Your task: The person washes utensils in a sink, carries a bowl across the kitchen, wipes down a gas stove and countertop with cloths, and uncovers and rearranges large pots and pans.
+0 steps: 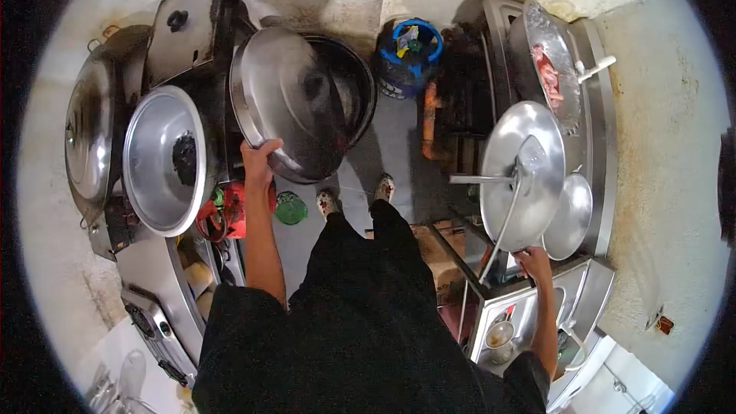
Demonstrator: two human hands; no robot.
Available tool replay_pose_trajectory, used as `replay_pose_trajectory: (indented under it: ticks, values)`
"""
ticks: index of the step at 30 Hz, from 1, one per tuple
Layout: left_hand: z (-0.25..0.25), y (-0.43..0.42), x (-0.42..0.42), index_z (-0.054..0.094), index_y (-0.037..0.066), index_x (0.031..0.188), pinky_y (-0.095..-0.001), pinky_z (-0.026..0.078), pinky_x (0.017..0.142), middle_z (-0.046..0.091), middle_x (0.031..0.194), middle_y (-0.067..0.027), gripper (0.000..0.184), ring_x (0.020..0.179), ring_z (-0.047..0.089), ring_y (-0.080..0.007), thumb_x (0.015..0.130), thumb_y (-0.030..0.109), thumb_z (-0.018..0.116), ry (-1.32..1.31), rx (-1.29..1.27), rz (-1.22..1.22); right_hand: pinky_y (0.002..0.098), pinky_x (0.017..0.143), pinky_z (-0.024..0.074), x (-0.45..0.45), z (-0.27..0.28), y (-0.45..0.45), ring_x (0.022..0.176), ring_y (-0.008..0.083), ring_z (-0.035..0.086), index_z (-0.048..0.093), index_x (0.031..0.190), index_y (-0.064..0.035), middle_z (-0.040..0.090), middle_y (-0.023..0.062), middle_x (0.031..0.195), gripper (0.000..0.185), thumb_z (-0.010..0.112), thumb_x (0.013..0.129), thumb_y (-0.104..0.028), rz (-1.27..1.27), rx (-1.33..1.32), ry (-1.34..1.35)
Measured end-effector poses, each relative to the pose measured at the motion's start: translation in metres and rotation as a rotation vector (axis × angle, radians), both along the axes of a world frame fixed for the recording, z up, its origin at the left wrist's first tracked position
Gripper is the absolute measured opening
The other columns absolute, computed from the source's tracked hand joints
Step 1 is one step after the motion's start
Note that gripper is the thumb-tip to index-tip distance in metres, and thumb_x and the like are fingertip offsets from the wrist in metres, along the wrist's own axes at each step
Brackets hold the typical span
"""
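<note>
My left hand (259, 162) is closed on the near rim of a large, soot-darkened metal basin (280, 100). The basin is tilted, and another dark round pan (360, 84) shows behind it. On the other side, my right hand (534, 264) has its fingers curled at the near edge of a metal wok (502, 134), though part of the grip is hidden. A ladle (529, 159) lies in the wok, its long handle sticking out over the near rim. Beside the wok sits a smaller shallow metal pan (571, 218).
A silver basin (165, 199) and a big lidded pot (92, 130) stand at left. A blue gas cylinder (410, 69) is by the wall. Raw meat (547, 80) lies in a metal pan at right, above the sink (537, 314). A green object (291, 208) is on the floor.
</note>
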State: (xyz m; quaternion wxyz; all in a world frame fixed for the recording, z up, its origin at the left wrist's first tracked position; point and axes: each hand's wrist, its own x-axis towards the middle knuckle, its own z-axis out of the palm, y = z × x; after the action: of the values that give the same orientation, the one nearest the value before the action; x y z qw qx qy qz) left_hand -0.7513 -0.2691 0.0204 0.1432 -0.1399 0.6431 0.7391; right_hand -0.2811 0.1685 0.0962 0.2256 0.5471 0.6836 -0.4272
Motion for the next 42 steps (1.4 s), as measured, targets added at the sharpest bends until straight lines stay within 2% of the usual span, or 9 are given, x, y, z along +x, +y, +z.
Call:
replay_pose_trajectory:
  ticks: [8, 11, 13, 17, 19, 30, 32, 39, 42]
  values:
    - [0.107, -0.038, 0.091, 0.059, 0.0, 0.094, -0.028, 0.05, 0.061, 0.062, 0.076, -0.0038, 0.039, 0.065, 0.06, -0.0136, 0.06, -0.002, 0.077, 0.148, -0.187, -0.04, 0.0294, 0.041, 0.0398, -0.102, -0.034, -0.014, 0.042, 0.0136, 0.052, 0.069, 0.086, -0.0029, 0.054, 0.0067, 0.05, 0.019, 0.066, 0.079, -0.021, 0.648, 0.204, 0.132]
    - [0.127, -0.077, 0.129, 0.055, 0.0, 0.103, -0.0301, 0.05, 0.069, 0.061, 0.09, -0.0055, 0.053, 0.076, 0.059, -0.0158, 0.057, 0.002, 0.08, -0.008, -0.33, -0.122, 0.0424, 0.071, 0.049, -0.157, -0.055, -0.023, 0.079, 0.0363, 0.063, 0.067, 0.102, -0.0136, 0.065, 0.019, 0.087, 0.03, 0.067, 0.077, -0.032, 0.771, 0.174, -0.041]
    - [0.138, -0.084, 0.15, 0.061, 0.0, 0.094, -0.026, 0.05, 0.058, 0.063, 0.076, -0.0038, 0.038, 0.064, 0.06, -0.0118, 0.06, 0.003, 0.079, 0.081, -0.346, -0.066, 0.0345, 0.047, 0.0451, -0.197, -0.069, -0.035, 0.045, 0.0201, 0.058, 0.068, 0.097, -0.0118, 0.057, 0.0099, 0.054, 0.022, 0.066, 0.08, -0.025, 0.949, 0.237, 0.183]
    - [0.157, -0.092, 0.178, 0.062, 0.001, 0.086, -0.0256, 0.049, 0.056, 0.062, 0.072, -0.0032, 0.03, 0.062, 0.059, -0.0113, 0.062, 0.003, 0.079, -0.101, -0.467, -0.019, 0.0356, 0.048, 0.0465, -0.288, -0.09, -0.079, 0.047, 0.0206, 0.059, 0.066, 0.105, -0.0174, 0.058, 0.0088, 0.055, 0.025, 0.066, 0.081, -0.024, 1.091, 0.192, 0.186]
    - [0.154, -0.097, 0.187, 0.062, 0.002, 0.079, -0.0258, 0.049, 0.053, 0.062, 0.068, -0.0032, 0.023, 0.059, 0.059, -0.0115, 0.063, 0.004, 0.078, -0.083, -0.522, -0.084, 0.0461, 0.072, 0.0497, -0.334, -0.084, -0.106, 0.084, 0.0347, 0.063, 0.066, 0.102, -0.0113, 0.066, 0.0178, 0.09, 0.035, 0.066, 0.077, -0.035, 1.064, 0.071, 0.034]
    - [0.135, -0.097, 0.225, 0.067, -0.002, 0.067, -0.0251, 0.047, 0.049, 0.062, 0.059, -0.0043, 0.018, 0.052, 0.059, -0.01, 0.068, 0.012, 0.078, -0.372, -0.616, -0.087, 0.0432, 0.056, 0.0459, -0.466, -0.343, -0.171, 0.065, 0.0322, 0.061, 0.066, 0.072, -0.004, 0.064, 0.0141, 0.073, 0.024, 0.057, 0.075, -0.026, 1.68, -0.021, 0.338]
    - [0.124, -0.096, 0.234, 0.067, -0.002, 0.066, -0.0243, 0.047, 0.05, 0.061, 0.056, -0.004, 0.018, 0.052, 0.058, -0.0092, 0.068, 0.012, 0.078, -0.29, -0.499, 0.027, 0.0337, 0.042, 0.0434, -0.481, -0.358, -0.183, 0.045, 0.0174, 0.056, 0.062, 0.082, 0.0016, 0.061, 0.0084, 0.058, 0.025, 0.062, 0.083, -0.023, 1.863, -0.144, 0.514]
    - [0.089, -0.103, 0.259, 0.066, 0.0, 0.065, -0.0245, 0.047, 0.05, 0.063, 0.057, -0.0032, 0.02, 0.051, 0.058, -0.0087, 0.068, 0.016, 0.077, -0.297, -0.509, -0.012, 0.0287, 0.039, 0.0373, -0.503, -0.333, -0.213, 0.042, 0.0109, 0.047, 0.055, 0.065, -0.0041, 0.051, 0.0002, 0.05, 0.033, 0.065, 0.084, -0.03, 1.603, -0.671, 0.655]
    - [0.084, -0.097, 0.253, 0.066, 0.001, 0.066, -0.0244, 0.047, 0.052, 0.063, 0.057, -0.0031, 0.02, 0.051, 0.059, -0.0093, 0.068, 0.018, 0.077, -0.311, -0.527, -0.038, 0.0277, 0.039, 0.0345, -0.515, -0.256, -0.228, 0.041, 0.0101, 0.044, 0.053, 0.061, -0.0058, 0.048, -0.0006, 0.049, 0.035, 0.064, 0.086, -0.027, 1.221, -0.779, 0.185]
